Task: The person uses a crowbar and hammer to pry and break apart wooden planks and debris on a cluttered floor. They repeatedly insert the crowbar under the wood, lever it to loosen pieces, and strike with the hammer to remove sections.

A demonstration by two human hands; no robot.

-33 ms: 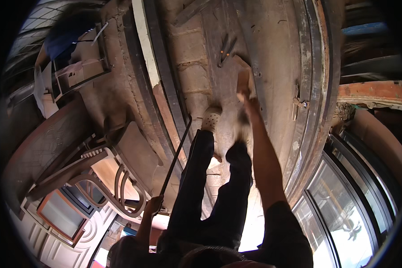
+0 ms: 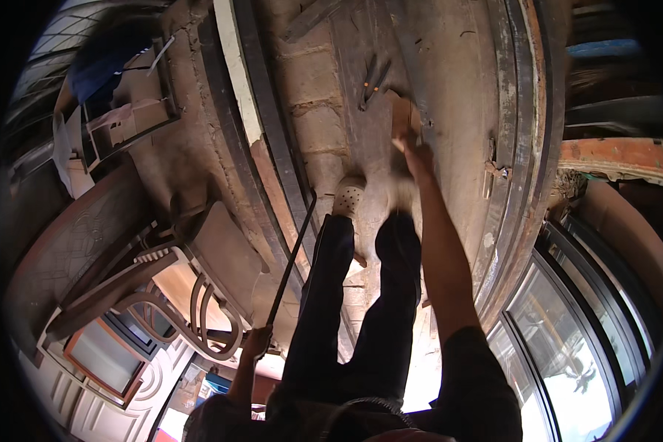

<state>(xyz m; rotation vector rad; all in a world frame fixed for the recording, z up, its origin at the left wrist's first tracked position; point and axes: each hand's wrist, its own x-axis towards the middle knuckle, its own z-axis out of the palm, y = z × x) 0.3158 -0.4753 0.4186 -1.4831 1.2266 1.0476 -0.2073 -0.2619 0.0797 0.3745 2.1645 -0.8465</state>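
nothing visible has moved since the earlier frame: both arms, the rod and the block keep the same positions. the right hand (image 2: 412, 147) is stretched forward at full arm's length, past the light shoe (image 2: 348, 195), and meets the near end of a small brown block (image 2: 401, 112) that lies on the dusty ground. the block lies directly ahead of that hand, with its long axis running roughly in line with the forearm, away from the person. the right hand is by far the nearer one to it; the left hand is well apart, back beside the hip. motion blur hides the right fingers, so it cannot be told whether they grip the block or only rest against it. just beyond the block and slightly to its left lies a pair of dark hand tools (image 2: 372, 82) with orange marks, near the block but apart from it. the left hand (image 2: 256, 343) is clenched around the near end of a long thin dark rod (image 2: 291, 261); the rod slants forward and to the right, and its far end sits beside the left shoe, near a strip of brickwork (image 2: 313, 96). curved metal frames (image 2: 214, 317) lie to the left, and a glazed window frame (image 2: 567, 331) to the right.
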